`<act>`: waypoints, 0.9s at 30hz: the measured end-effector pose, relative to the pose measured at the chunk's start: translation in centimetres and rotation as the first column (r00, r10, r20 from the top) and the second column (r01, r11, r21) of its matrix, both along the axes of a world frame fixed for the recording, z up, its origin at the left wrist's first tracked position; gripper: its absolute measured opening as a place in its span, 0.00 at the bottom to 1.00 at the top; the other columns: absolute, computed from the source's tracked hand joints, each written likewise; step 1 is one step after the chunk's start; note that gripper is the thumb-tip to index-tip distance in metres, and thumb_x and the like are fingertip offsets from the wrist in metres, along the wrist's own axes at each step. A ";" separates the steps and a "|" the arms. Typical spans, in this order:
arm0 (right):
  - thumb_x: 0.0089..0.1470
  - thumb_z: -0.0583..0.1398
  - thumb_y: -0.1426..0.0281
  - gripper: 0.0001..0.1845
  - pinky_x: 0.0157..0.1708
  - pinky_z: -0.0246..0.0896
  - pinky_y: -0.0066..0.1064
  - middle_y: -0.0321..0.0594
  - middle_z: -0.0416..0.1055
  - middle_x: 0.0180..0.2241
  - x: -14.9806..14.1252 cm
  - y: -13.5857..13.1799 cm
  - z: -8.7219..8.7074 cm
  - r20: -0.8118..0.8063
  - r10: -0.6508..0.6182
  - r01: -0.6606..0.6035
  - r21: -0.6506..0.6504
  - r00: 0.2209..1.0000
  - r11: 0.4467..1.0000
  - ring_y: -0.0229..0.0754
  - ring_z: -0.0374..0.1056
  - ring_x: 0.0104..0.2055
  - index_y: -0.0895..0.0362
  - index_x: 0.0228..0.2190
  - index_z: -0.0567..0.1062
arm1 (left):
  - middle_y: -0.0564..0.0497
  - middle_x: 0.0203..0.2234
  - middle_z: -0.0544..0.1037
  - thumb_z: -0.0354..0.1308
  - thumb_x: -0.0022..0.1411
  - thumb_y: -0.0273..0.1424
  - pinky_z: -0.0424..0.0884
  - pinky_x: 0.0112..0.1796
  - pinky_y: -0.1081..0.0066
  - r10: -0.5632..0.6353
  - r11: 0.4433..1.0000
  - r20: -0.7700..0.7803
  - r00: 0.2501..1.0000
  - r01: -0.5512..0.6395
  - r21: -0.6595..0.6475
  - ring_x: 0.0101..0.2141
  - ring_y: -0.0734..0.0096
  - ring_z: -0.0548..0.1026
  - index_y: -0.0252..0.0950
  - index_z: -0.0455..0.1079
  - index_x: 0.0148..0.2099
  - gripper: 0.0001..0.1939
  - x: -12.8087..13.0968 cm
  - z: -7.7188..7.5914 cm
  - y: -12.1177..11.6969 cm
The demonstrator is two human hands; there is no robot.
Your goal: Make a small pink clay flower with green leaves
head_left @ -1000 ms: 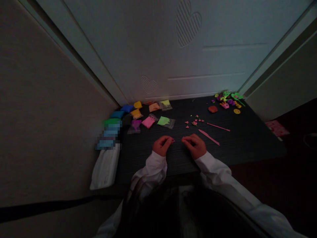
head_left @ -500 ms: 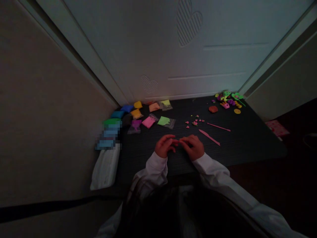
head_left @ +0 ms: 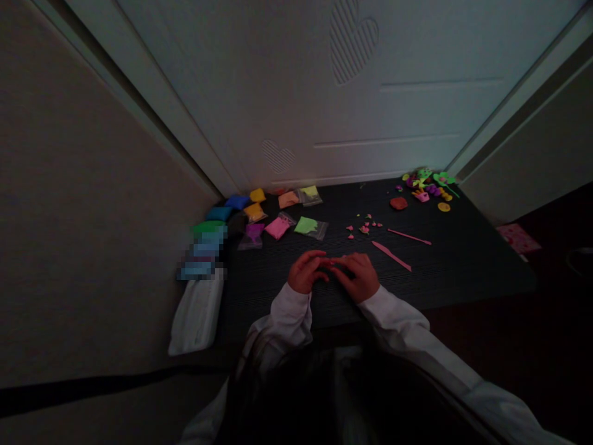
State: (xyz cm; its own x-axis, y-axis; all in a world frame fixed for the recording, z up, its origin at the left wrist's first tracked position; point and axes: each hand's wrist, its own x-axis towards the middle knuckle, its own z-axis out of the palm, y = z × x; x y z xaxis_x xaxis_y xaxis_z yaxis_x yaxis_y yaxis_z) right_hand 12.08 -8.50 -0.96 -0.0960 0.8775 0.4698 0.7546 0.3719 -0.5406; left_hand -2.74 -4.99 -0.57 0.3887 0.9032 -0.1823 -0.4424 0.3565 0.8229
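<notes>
My left hand point(head_left: 304, 272) is curled above the near part of the dark table, its thumb and fingers closed around a tiny pink piece of modelling clay point(head_left: 332, 264). The fingertips of my right hand point(head_left: 358, 275) meet it from the other side and pinch the same bit. Most of the piece is hidden by fingers. Just beyond my hands lie several small pink clay flower pieces point(head_left: 364, 230) with green bits. To their right are a pink modelling knife point(head_left: 391, 256) and a thin pink modelling tool point(head_left: 409, 237), both lying flat.
Bags of coloured clay, among them a pink one point(head_left: 278, 227) and a light green one point(head_left: 306, 226), spread along the left. A white packet point(head_left: 197, 315) lies at the left edge. A reddish-brown lump point(head_left: 398, 203) and finished clay figures point(head_left: 424, 182) sit at the far right.
My right hand has shifted slightly left toward my left hand, and its fingertips now overlap the left fingertips. The things on the table have stayed put.
</notes>
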 end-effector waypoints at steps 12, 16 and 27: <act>0.48 0.52 0.73 0.20 0.38 0.51 0.35 0.39 0.66 0.30 -0.1 -0.4 -0.2 0.158 0.101 -0.115 0.081 0.982 0.990 0.39 0.59 0.35 0.51 0.45 0.64 | 0.55 0.20 0.74 0.64 0.33 0.26 0.66 0.26 0.77 0.147 0.987 -0.061 0.987 -0.151 -0.057 0.23 0.80 0.71 0.33 0.65 0.33 0.19 0.6 -0.8 0.5; 0.47 0.52 0.74 0.21 0.38 0.53 0.34 0.39 0.66 0.31 -0.1 -0.3 -0.3 0.099 0.102 -0.114 0.118 0.990 0.986 0.39 0.59 0.35 0.53 0.45 0.65 | 0.55 0.20 0.74 0.64 0.33 0.26 0.65 0.26 0.77 0.156 0.986 -0.037 0.987 -0.158 -0.053 0.22 0.79 0.71 0.33 0.65 0.33 0.19 0.7 -0.9 0.5; 0.47 0.52 0.74 0.21 0.37 0.54 0.35 0.40 0.66 0.33 -0.1 -0.3 -0.3 0.040 0.121 -0.124 0.093 0.992 0.988 0.39 0.60 0.36 0.52 0.45 0.64 | 0.54 0.19 0.74 0.63 0.36 0.28 0.65 0.27 0.75 0.150 0.987 -0.003 0.989 -0.150 -0.054 0.23 0.78 0.71 0.32 0.65 0.32 0.16 0.7 -0.7 0.4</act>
